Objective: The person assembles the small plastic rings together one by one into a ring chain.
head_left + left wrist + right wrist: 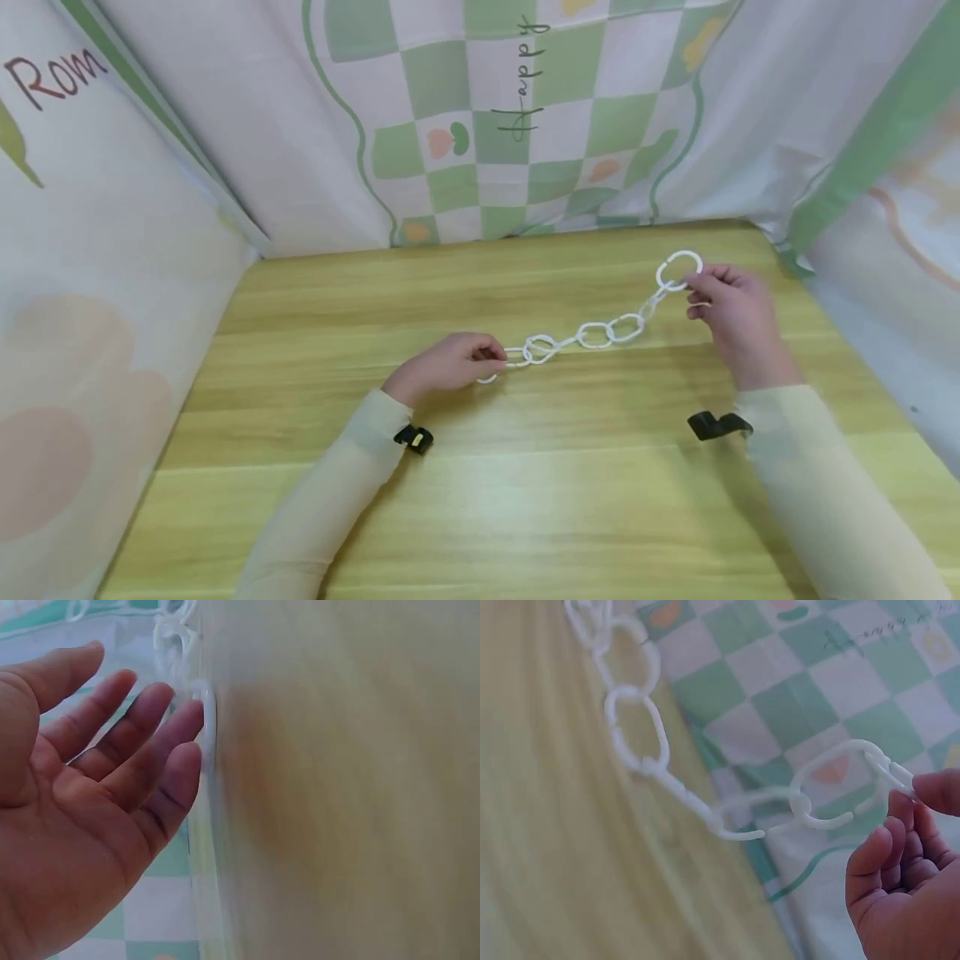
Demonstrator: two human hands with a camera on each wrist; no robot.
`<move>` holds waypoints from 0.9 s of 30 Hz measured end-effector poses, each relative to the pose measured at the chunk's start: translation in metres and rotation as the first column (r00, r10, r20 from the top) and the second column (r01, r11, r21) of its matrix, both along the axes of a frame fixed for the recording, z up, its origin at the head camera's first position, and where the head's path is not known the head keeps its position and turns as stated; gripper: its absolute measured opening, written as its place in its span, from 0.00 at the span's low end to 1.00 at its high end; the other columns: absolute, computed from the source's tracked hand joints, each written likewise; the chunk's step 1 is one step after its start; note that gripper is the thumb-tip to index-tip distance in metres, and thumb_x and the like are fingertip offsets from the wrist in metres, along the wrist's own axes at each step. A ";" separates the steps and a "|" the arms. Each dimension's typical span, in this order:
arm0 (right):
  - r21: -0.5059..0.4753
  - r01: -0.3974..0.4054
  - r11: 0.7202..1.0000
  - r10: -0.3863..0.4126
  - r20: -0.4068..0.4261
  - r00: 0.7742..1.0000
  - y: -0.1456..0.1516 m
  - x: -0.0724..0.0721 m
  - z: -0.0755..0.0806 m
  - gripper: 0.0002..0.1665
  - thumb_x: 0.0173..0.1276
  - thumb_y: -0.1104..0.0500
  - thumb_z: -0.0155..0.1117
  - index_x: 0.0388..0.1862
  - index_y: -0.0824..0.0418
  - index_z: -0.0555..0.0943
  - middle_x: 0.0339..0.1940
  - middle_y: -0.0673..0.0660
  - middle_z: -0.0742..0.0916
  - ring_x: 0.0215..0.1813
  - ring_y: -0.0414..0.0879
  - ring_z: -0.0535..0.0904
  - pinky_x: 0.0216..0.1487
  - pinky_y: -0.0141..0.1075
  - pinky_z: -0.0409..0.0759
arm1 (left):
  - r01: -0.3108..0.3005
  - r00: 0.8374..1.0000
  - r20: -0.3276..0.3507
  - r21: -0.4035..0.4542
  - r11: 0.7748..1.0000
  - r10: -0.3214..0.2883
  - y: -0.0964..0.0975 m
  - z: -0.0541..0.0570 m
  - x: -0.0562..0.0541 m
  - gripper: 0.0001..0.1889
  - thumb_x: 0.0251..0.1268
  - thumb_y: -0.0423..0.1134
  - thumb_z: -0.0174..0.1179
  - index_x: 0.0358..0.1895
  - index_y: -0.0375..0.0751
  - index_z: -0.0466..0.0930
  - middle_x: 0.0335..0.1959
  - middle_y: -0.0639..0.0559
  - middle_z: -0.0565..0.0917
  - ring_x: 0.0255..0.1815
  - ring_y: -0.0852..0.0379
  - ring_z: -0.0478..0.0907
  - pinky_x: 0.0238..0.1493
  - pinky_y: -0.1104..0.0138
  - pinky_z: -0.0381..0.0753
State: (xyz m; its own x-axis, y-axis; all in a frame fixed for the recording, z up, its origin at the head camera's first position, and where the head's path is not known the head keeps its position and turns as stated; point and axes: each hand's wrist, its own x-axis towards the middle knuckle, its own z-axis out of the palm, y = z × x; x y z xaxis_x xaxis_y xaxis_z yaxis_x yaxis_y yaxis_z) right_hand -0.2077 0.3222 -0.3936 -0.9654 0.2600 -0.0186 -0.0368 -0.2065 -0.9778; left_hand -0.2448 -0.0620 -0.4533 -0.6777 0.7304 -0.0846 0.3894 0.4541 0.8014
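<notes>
**White chain stretched between my 2 hands**

The white plastic chain (592, 335) runs across the middle of the wooden tabletop (480, 500), from lower left up to the right. My left hand (450, 364) rests on the tabletop at the chain's near end; from the left wrist view its fingers (142, 742) are straight and spread, with the tips touching the last link (206, 727) rather than curling round it. My right hand (731, 312) is raised a little off the tabletop and pinches the far end ring (679, 271) between thumb and fingertips, so that end of the chain hangs lifted. In the right wrist view 1 link near my fingers shows an open gap. A green checked cloth (525, 108) hangs behind the tabletop.
</notes>
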 end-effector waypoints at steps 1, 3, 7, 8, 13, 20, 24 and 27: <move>0.011 0.000 1.000 0.000 0.024 1.000 0.003 -0.001 -0.006 0.08 0.66 0.64 0.68 0.35 0.64 0.77 0.32 0.52 0.83 0.32 0.42 0.76 0.29 0.29 0.79 | -0.009 1.000 0.002 0.003 1.000 0.009 -0.003 0.000 0.000 0.11 0.73 0.44 0.58 0.49 0.43 0.81 0.42 0.53 0.84 0.43 0.60 0.78 0.42 0.65 0.79; 0.027 -0.004 1.000 0.003 0.063 0.998 0.007 -0.004 -0.017 0.07 0.67 0.63 0.68 0.36 0.63 0.77 0.33 0.51 0.83 0.33 0.41 0.76 0.30 0.29 0.79 | -0.032 0.999 0.004 -0.001 0.999 0.032 -0.011 0.000 -0.001 0.10 0.73 0.44 0.58 0.48 0.43 0.82 0.42 0.53 0.84 0.41 0.59 0.78 0.41 0.65 0.79; 0.127 -0.032 0.991 0.018 0.110 0.994 0.009 -0.010 -0.032 0.07 0.68 0.63 0.67 0.40 0.61 0.77 0.34 0.48 0.83 0.34 0.41 0.76 0.33 0.30 0.80 | -0.078 0.997 0.007 -0.014 0.997 0.079 -0.029 0.001 -0.003 0.11 0.73 0.46 0.58 0.48 0.44 0.82 0.41 0.53 0.84 0.40 0.57 0.78 0.41 0.64 0.78; 0.142 -0.040 0.989 0.023 0.116 0.993 0.009 -0.011 -0.035 0.07 0.67 0.63 0.67 0.41 0.61 0.77 0.34 0.49 0.83 0.34 0.41 0.76 0.32 0.30 0.80 | -0.091 0.996 0.008 -0.018 0.996 0.092 -0.034 0.001 -0.003 0.11 0.73 0.47 0.58 0.48 0.45 0.82 0.41 0.53 0.84 0.40 0.57 0.78 0.41 0.63 0.78; 0.201 -0.079 0.977 0.048 0.152 0.987 0.003 -0.017 -0.044 0.07 0.68 0.63 0.67 0.40 0.63 0.77 0.33 0.50 0.82 0.33 0.42 0.76 0.31 0.31 0.81 | -0.147 0.989 0.017 -0.013 0.989 0.147 -0.060 0.004 -0.006 0.10 0.71 0.45 0.60 0.48 0.44 0.81 0.41 0.53 0.83 0.43 0.55 0.78 0.44 0.61 0.79; 0.282 -0.147 0.948 0.093 0.196 0.976 -0.012 -0.023 -0.047 0.13 0.72 0.61 0.61 0.45 0.70 0.73 0.29 0.49 0.84 0.28 0.41 0.76 0.26 0.32 0.78 | -0.256 0.967 0.014 -0.015 0.967 0.256 -0.107 0.005 -0.016 0.13 0.68 0.43 0.63 0.50 0.40 0.80 0.44 0.50 0.82 0.48 0.53 0.77 0.49 0.58 0.77; 0.437 -0.228 0.870 0.117 0.267 0.957 -0.017 -0.026 -0.051 0.16 0.74 0.57 0.58 0.48 0.70 0.72 0.31 0.52 0.83 0.29 0.41 0.75 0.29 0.33 0.78 | -0.318 0.948 0.028 -0.018 0.948 0.318 -0.136 0.004 -0.023 0.17 0.68 0.44 0.63 0.53 0.37 0.78 0.47 0.46 0.81 0.51 0.49 0.76 0.52 0.55 0.75; 0.525 -0.291 0.800 0.127 0.327 0.937 -0.018 -0.026 -0.053 0.17 0.73 0.56 0.58 0.48 0.71 0.72 0.32 0.55 0.82 0.29 0.42 0.75 0.31 0.35 0.79 | -0.357 0.933 0.027 -0.032 0.933 0.358 -0.151 0.004 -0.029 0.18 0.68 0.45 0.63 0.55 0.38 0.77 0.48 0.46 0.81 0.52 0.49 0.76 0.53 0.55 0.75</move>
